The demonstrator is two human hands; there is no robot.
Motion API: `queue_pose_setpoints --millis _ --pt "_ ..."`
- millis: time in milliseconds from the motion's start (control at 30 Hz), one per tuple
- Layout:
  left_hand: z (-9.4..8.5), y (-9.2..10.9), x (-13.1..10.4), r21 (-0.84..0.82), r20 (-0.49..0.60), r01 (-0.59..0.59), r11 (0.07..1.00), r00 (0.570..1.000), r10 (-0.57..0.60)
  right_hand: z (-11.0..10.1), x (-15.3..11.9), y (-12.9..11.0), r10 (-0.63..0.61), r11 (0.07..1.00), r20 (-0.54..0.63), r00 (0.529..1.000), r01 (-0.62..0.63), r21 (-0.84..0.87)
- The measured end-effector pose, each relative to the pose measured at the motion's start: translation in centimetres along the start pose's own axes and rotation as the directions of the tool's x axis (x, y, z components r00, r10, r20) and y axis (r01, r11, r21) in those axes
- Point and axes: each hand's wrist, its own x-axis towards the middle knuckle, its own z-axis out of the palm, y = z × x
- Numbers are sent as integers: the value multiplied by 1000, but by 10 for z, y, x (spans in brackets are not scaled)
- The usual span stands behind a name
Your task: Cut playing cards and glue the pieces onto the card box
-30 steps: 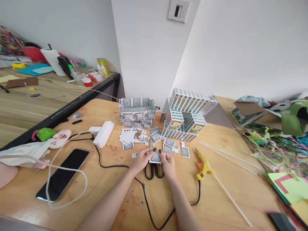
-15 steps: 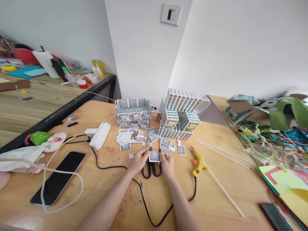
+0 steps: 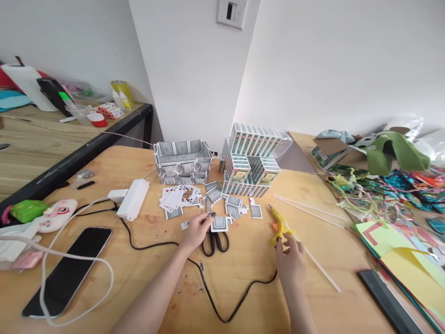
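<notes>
A small patterned card [image 3: 219, 224] is pinched at its left edge by my left hand [image 3: 199, 230], above black-handled scissors [image 3: 215, 243]. My right hand [image 3: 291, 255] is at the handle of a yellow glue gun [image 3: 281, 225], its fingers bent around the grip's lower end; the gun lies on the table. Behind the card are face-up playing cards [image 3: 179, 197] and loose patterned pieces [image 3: 234, 209]. A box-like holder made of folded cards [image 3: 184, 162] stands at the back, beside a stacked structure of card boxes [image 3: 252, 160].
On the left lie a phone [image 3: 69, 271], a white power adapter [image 3: 134, 199] and looping cables. Clear glue sticks [image 3: 313, 211] lie right of the glue gun. Farther right are tangled cords [image 3: 375, 195] and coloured paper [image 3: 403, 264]. The gun's black cord [image 3: 227, 320] crosses the front.
My right hand has let go of the card and moved right to the glue gun. My left hand still holds the card. The view has shifted slightly right.
</notes>
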Motion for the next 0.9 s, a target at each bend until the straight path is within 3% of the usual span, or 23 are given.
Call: queue_pose_setpoints --millis 200,300,433,767,900 --pt "0 1 -1 3 6 6 1000 1000 -6 6 -19 26 -125 979 -23 992 120 -164" --pt "-1 3 -1 19 8 5 1000 1000 -5 9 -18 27 -199 974 -77 977 189 -127" --pt "-1 2 -1 54 19 9 998 1000 -10 12 -15 27 -351 932 -43 935 345 -112" --pt "0 -1 -1 65 33 -7 998 999 5 12 -13 23 -385 916 12 923 384 -115" --pt "0 0 -1 45 22 -1 999 1000 0 9 -14 16 -319 947 4 948 319 -40"
